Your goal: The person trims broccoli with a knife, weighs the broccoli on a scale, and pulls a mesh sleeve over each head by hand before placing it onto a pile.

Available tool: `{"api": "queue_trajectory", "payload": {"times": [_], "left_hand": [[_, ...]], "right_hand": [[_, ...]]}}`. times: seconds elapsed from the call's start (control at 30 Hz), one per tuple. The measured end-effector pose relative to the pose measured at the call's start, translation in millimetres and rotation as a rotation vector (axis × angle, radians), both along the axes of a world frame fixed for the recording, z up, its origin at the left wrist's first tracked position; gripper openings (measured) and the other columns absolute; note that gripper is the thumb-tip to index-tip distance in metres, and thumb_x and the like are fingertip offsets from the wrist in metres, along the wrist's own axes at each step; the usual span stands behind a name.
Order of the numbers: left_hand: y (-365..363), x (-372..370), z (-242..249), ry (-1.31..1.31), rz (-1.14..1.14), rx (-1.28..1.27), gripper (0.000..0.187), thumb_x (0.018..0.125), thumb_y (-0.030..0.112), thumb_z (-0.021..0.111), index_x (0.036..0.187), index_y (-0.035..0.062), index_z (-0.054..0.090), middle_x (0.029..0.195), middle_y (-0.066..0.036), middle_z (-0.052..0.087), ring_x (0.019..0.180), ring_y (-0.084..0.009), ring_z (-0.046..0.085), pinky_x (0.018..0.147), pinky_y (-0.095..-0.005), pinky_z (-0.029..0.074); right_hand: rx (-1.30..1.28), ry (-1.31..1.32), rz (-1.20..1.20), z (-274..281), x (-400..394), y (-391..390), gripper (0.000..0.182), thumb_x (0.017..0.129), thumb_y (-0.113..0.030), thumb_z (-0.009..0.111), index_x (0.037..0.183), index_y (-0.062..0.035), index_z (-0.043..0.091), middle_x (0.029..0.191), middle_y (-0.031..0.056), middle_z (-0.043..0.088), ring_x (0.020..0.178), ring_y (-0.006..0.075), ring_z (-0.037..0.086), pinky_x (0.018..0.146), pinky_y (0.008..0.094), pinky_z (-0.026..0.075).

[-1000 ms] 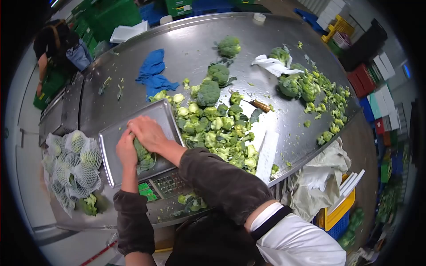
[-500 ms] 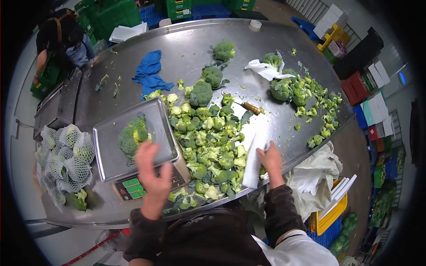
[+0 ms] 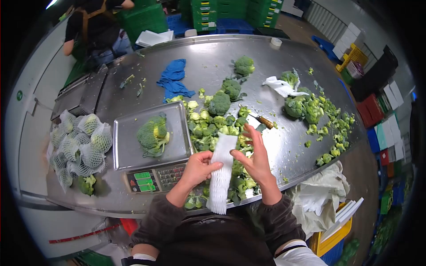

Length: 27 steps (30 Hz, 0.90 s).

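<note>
My left hand (image 3: 197, 169) pinches the edge of a flat white foam net sleeve (image 3: 219, 177), which hangs upright before me over a heap of broccoli florets (image 3: 202, 128). Beside the sleeve's upper right, my right hand (image 3: 257, 157) is open, fingers spread and thumb close to the sleeve. A broccoli head (image 3: 153, 135) lies on the metal pan (image 3: 122, 155) of a weighing scale (image 3: 148, 181) to the left. Behind the florets rests a wooden-handled knife (image 3: 265, 122).
Net-wrapped broccoli heads (image 3: 80, 144) are piled at the left. A blue cloth (image 3: 173, 80) lies at the back, with whole broccoli heads (image 3: 219, 103) near it. More florets (image 3: 339, 133) are scattered right. A person (image 3: 100, 31) stands beyond the table's far left.
The foam sleeve has come from the table's right front into my left hand, raised in front of me. My right hand has let go of it and opened. The view has shifted.
</note>
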<state>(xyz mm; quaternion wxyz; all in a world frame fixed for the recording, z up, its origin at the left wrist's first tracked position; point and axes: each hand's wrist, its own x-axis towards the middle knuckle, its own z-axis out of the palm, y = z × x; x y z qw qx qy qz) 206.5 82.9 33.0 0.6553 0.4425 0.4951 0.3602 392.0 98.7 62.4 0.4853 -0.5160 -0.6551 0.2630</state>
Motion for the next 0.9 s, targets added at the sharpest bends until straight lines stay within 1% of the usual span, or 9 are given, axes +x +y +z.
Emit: {"api": "queue_trajectory", "payload": {"times": [0.1, 0.2, 0.3, 0.33, 0.43, 0.57, 0.7, 0.77, 0.9], "left_hand": [[-9, -3, 0, -0.063, -0.094, -0.041, 0.019, 0.08, 0.017, 0.069, 0.091, 0.0024, 0.063, 0.067, 0.003, 0.059, 0.048, -0.002, 0.048, 0.04, -0.017, 0.034], [-18, -17, -26, -0.437, -0.03, -0.121, 0.026, 0.09, 0.024, 0.056, 0.103, 0.0025, 0.06, 0.072, 0.0, 0.06, 0.047, -0.0036, 0.047, 0.039, -0.0177, 0.034], [-19, -18, -31, -0.537, 0.149, -0.139, 0.041, 0.094, 0.032, 0.046, 0.125, 0.0038, 0.048, 0.106, -0.007, 0.059, 0.076, -0.0066, 0.055, 0.06, -0.0204, 0.045], [-23, -17, -28, -0.463, 0.104, -0.012, 0.048, 0.094, 0.033, 0.046, 0.132, 0.0043, 0.04, 0.12, -0.008, 0.052, 0.097, -0.0103, 0.052, 0.079, -0.0242, 0.044], [-24, -1, -33, -0.515, 0.245, 0.093, 0.053, 0.092, 0.023, 0.052, 0.137, 0.0032, 0.032, 0.125, -0.007, 0.047, 0.112, -0.0122, 0.045, 0.092, -0.0271, 0.038], [-37, -4, -36, -0.378, 0.552, 0.185, 0.022, 0.087, 0.007, 0.056, 0.108, -0.0003, 0.055, 0.1, -0.003, 0.06, 0.088, -0.0074, 0.055, 0.082, -0.024, 0.042], [-50, -36, -38, -0.425, 0.514, 0.227, 0.009, 0.088, 0.009, 0.056, 0.094, 0.0019, 0.057, 0.089, -0.001, 0.06, 0.08, -0.0059, 0.055, 0.073, -0.0211, 0.044], [-48, -53, -18, -0.742, 0.644, 0.106, 0.008, 0.089, 0.01, 0.053, 0.092, 0.0035, 0.057, 0.086, -0.002, 0.06, 0.08, -0.0097, 0.057, 0.075, -0.0257, 0.046], [-45, -89, 8, -0.992, 0.702, -0.206, 0.028, 0.094, 0.028, 0.043, 0.094, 0.0035, 0.057, 0.094, -0.009, 0.063, 0.088, -0.0219, 0.06, 0.083, -0.0379, 0.048]], "right_hand": [[0.03, -0.262, 0.223, 3, -8, 13, 0.043, 0.074, -0.011, 0.07, 0.113, -0.0013, 0.055, 0.097, 0.0098, 0.061, 0.09, 0.0222, 0.059, 0.079, 0.0318, 0.046], [-0.221, 0.195, 0.205, -24, -13, 21, 0.024, 0.08, -0.008, 0.065, 0.103, 0.0001, 0.062, 0.093, 0.0068, 0.065, 0.078, 0.0125, 0.06, 0.069, 0.0255, 0.049], [-0.502, 0.728, 0.14, -30, -26, 17, 0.025, 0.083, -0.006, 0.06, 0.107, 0.0028, 0.062, 0.096, 0.0087, 0.065, 0.08, 0.0128, 0.061, 0.072, 0.0249, 0.049], [-0.645, 0.802, 0.118, -25, -37, 11, 0.026, 0.084, -0.006, 0.059, 0.107, 0.0052, 0.061, 0.095, 0.0099, 0.065, 0.079, 0.0137, 0.061, 0.074, 0.0251, 0.049], [-0.286, 0.387, 0.24, -47, -67, 0, 0.021, 0.08, -0.002, 0.062, 0.101, -0.0012, 0.067, 0.104, 0.0098, 0.062, 0.094, 0.0155, 0.058, 0.081, 0.0263, 0.046], [0.006, 0.195, 0.211, -54, -81, -5, 0.018, 0.08, 0.0, 0.06, 0.097, -0.0017, 0.068, 0.099, 0.0062, 0.062, 0.091, 0.0136, 0.057, 0.079, 0.0229, 0.044], [-0.727, 1.109, 0.344, -72, -75, 6, 0.027, 0.09, -0.017, 0.053, 0.112, -0.0015, 0.054, 0.093, 0.0043, 0.061, 0.087, 0.0137, 0.059, 0.076, 0.0251, 0.048], [-1.008, 1.352, 0.267, -53, -94, -11, 0.03, 0.091, -0.018, 0.05, 0.116, 0.0003, 0.05, 0.101, 0.009, 0.061, 0.09, 0.0175, 0.06, 0.08, 0.0301, 0.051], [-1.463, 1.323, 0.848, -57, -105, -42, 0.036, 0.091, -0.021, 0.049, 0.119, 0.0018, 0.049, 0.109, 0.0136, 0.059, 0.095, 0.0195, 0.061, 0.081, 0.0334, 0.052]]}}
